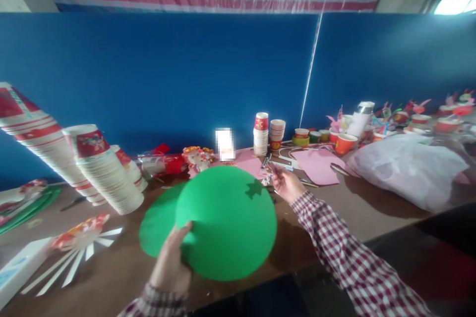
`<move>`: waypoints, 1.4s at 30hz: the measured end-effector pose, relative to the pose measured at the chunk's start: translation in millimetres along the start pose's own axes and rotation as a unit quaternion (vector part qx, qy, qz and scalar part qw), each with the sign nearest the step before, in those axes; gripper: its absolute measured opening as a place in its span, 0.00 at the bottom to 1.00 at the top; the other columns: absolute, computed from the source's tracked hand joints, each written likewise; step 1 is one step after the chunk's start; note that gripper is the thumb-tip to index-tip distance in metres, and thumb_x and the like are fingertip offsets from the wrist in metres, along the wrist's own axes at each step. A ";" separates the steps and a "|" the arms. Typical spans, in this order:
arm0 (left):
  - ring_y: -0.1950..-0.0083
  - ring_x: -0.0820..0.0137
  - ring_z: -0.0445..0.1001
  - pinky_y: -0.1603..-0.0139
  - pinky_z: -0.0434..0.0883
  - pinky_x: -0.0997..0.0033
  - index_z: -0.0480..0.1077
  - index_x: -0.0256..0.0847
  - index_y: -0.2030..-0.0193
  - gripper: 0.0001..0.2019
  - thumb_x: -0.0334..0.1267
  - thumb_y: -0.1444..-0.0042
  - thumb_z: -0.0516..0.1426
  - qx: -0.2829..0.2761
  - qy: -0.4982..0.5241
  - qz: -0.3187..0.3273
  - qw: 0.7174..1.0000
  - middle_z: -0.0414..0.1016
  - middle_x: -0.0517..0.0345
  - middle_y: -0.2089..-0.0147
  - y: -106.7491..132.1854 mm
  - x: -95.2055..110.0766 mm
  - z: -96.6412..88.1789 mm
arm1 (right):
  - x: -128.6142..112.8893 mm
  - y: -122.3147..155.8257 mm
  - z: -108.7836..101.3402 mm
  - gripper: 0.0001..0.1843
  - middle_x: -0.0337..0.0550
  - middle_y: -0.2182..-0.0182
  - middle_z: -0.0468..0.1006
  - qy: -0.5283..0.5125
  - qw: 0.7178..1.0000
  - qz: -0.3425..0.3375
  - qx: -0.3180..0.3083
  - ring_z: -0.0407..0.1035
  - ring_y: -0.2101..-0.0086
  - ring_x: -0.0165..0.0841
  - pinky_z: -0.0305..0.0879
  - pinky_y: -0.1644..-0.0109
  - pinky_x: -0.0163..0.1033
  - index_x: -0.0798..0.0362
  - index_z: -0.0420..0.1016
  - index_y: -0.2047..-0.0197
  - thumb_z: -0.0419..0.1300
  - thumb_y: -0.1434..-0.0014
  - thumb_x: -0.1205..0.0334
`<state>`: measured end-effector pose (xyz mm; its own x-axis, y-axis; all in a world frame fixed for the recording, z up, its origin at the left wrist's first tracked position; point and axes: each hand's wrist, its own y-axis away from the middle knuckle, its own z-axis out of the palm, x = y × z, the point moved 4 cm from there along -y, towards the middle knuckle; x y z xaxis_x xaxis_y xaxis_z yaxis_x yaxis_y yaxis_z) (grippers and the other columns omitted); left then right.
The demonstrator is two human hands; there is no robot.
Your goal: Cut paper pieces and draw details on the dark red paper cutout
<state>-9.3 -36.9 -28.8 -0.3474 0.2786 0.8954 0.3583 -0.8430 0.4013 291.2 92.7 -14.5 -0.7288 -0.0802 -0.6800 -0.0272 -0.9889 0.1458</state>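
Note:
A round green sheet [230, 223] is held by its left edge in my left hand [173, 262], thumb on top and the other fingers underneath. Behind it, partly covered, another green round sheet [158, 223] lies on the table. My right hand [286, 183] is raised just past the disc's right edge, its fingertips pinched together. Something small and dark may be between them, too blurred to name. A dark, jagged shadow falls on the disc's upper right. Close to the right hand are pink sheets [320, 164] and a few small tools, hard to make out.
Tall stacks of paper cups [104, 173] lean at the left, beside a paper piece with white strips [80, 247]. More cup stacks [261, 136] stand at the back. A white plastic bag [409, 168] and decorated cups [345, 143] occupy the right. A blue partition [167, 74] borders the table [357, 203].

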 end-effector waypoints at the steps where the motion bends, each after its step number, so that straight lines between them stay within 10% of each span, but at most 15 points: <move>1: 0.48 0.56 0.72 0.57 0.76 0.60 0.72 0.48 0.60 0.15 0.42 0.58 0.61 -0.011 0.028 -0.027 0.999 0.76 0.55 0.53 0.8 -16.8 8.4 | -3.5 -0.7 -1.8 0.04 0.35 0.80 0.72 -0.001 1.000 -0.004 0.001 0.64 0.83 0.21 0.61 0.85 0.22 0.54 0.70 0.71 0.60 0.46 0.72; 7: 0.50 0.54 0.73 0.51 0.73 0.62 0.74 0.40 0.71 0.13 0.39 0.67 0.67 -0.146 0.016 -0.036 0.989 0.78 0.47 0.60 -6.8 -60.3 31.6 | -25.3 -3.0 -18.4 0.07 0.34 0.79 0.73 -0.013 1.000 -0.022 0.018 0.64 0.82 0.19 0.59 0.85 0.20 0.54 0.69 0.71 0.56 0.44 0.73; 20: 0.40 0.59 0.64 0.44 0.68 0.64 0.64 0.44 0.70 0.14 0.31 0.60 0.65 0.072 -0.016 -0.013 0.997 0.75 0.52 0.53 -41.9 -29.9 -36.6 | 9.7 -5.0 -5.5 0.06 0.34 0.80 0.73 -0.003 1.000 -0.009 -0.002 0.65 0.83 0.22 0.61 0.85 0.23 0.54 0.70 0.72 0.62 0.50 0.73; 25: 0.47 0.56 0.71 0.50 0.72 0.64 0.70 0.38 0.67 0.15 0.34 0.62 0.67 -0.011 -0.037 0.011 0.999 0.77 0.51 0.59 -26.5 -38.9 -17.9 | 33.6 1.4 14.9 0.07 0.35 0.81 0.73 0.044 0.998 0.002 -0.035 0.65 0.83 0.21 0.58 0.85 0.22 0.55 0.69 0.72 0.65 0.51 0.68; 29: 0.57 0.62 0.75 0.58 0.73 0.66 0.71 0.35 0.60 0.18 0.46 0.53 0.63 -0.246 -0.076 0.006 0.966 0.77 0.48 0.60 6.4 -32.3 5.7 | 48.3 6.2 25.3 0.08 0.34 0.82 0.72 0.097 0.994 0.000 -0.059 0.66 0.83 0.23 0.59 0.84 0.24 0.55 0.70 0.71 0.66 0.51 0.63; 35: 0.66 0.66 0.76 0.63 0.74 0.65 0.67 0.38 0.50 0.29 0.53 0.56 0.62 -0.259 -0.158 -0.048 0.952 0.77 0.50 0.63 7.8 -31.4 -12.7 | 56.9 10.5 31.7 0.11 0.32 0.82 0.69 0.190 0.977 -0.012 -0.093 0.64 0.82 0.22 0.57 0.83 0.25 0.55 0.70 0.69 0.65 0.50 0.57; 38: 0.72 0.66 0.76 0.70 0.73 0.67 0.65 0.40 0.46 0.27 0.54 0.49 0.56 -0.213 -0.379 0.072 0.898 0.76 0.55 0.72 0.0 -22.6 -32.0 | 58.8 11.7 28.9 0.11 0.32 0.82 0.68 0.259 0.960 -0.023 -0.106 0.62 0.82 0.21 0.56 0.83 0.24 0.55 0.71 0.67 0.62 0.49 0.56; 42: 0.61 0.64 0.76 0.62 0.74 0.65 0.68 0.48 0.49 0.16 0.46 0.42 0.50 -0.117 -0.590 0.368 0.709 0.77 0.55 0.59 9.6 -8.9 -34.7 | 59.9 14.6 23.2 0.10 0.32 0.78 0.70 0.374 0.918 -0.049 -0.127 0.63 0.81 0.22 0.58 0.82 0.26 0.55 0.71 0.63 0.63 0.51 0.62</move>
<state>-32.8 -63.4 -39.6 0.8757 -0.2023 0.4385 -0.1361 -0.9746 -0.1778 231.3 76.3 -36.5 -0.0558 0.0417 -0.9976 0.1610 -0.9857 -0.0503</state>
